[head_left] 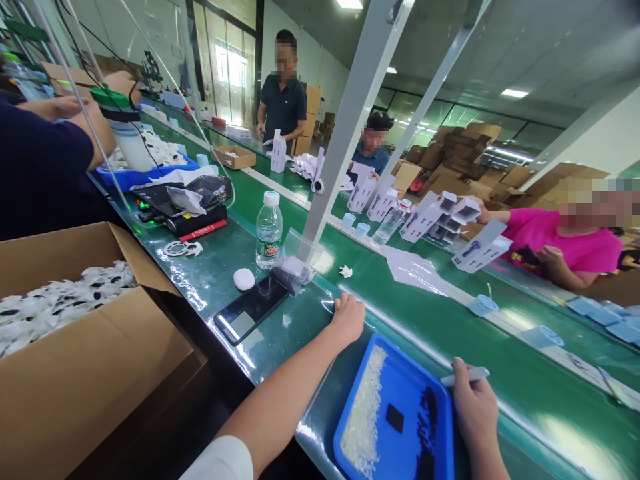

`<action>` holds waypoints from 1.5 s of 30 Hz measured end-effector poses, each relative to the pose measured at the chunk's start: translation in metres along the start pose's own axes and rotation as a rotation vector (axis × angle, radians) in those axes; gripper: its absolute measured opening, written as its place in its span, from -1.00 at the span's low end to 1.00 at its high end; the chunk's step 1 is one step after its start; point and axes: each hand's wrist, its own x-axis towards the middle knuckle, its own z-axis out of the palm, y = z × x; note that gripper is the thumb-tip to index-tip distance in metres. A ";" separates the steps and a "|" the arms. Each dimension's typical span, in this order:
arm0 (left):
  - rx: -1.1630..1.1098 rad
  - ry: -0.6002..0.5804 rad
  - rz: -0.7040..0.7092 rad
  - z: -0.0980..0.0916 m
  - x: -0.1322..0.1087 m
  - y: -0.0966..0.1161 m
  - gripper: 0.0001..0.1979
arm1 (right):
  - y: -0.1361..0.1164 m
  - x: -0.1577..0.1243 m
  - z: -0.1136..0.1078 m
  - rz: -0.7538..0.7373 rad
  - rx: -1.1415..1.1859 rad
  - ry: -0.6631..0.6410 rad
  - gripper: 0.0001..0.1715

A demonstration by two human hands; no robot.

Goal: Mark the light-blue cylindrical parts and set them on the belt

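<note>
My left hand [349, 320] rests at the near edge of the green conveyor belt, its fingers curled together; what is in them, if anything, is hidden. Just beyond it lies a small white plastic piece [345, 271] on the belt. My right hand [476, 403] is closed round a slim pale grey piece [466, 377], whose kind I cannot make out, by the right rim of a blue tray [403, 373]. Inside the tray are small translucent white pieces [361, 427] on the left, small black pieces [427, 433] on the right and a black square [395, 418] between them.
Left of my hands are a phone [253, 308], a white rounded object [244, 279] and a water bottle [269, 230]. An open carton [100, 360] of white parts stands at lower left. A metal post [345, 133] rises beside the belt. Several people work around the line, near white boxes [423, 217].
</note>
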 end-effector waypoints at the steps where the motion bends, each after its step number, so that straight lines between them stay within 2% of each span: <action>1: -0.002 0.001 0.000 0.000 0.000 0.000 -0.76 | 0.000 0.000 0.000 0.002 -0.003 0.001 -0.46; 15: -0.044 0.007 0.008 0.004 0.004 -0.004 -0.77 | 0.006 0.005 0.002 0.004 0.006 -0.022 -0.41; 20: -0.048 -0.002 0.014 0.001 0.003 -0.004 -0.76 | 0.006 0.005 0.002 -0.010 0.031 -0.025 -0.36; 25: -0.041 0.022 0.017 0.007 0.005 -0.006 -0.80 | 0.003 0.004 0.002 0.003 0.046 -0.018 -0.28; 36: 0.032 0.218 0.023 0.020 0.020 -0.007 -0.82 | 0.010 0.007 0.003 -0.032 0.089 -0.029 -0.13; 40: 0.077 0.277 -0.077 0.011 0.019 -0.002 -0.68 | 0.011 0.007 0.003 -0.064 0.098 -0.032 -0.12; 42: 0.086 0.301 -0.152 0.004 0.017 -0.002 -0.68 | 0.010 0.007 0.003 -0.086 0.102 -0.031 -0.12; 45: 0.084 0.246 -0.210 -0.005 0.012 -0.004 -0.70 | 0.010 0.007 0.003 -0.118 0.109 -0.018 -0.12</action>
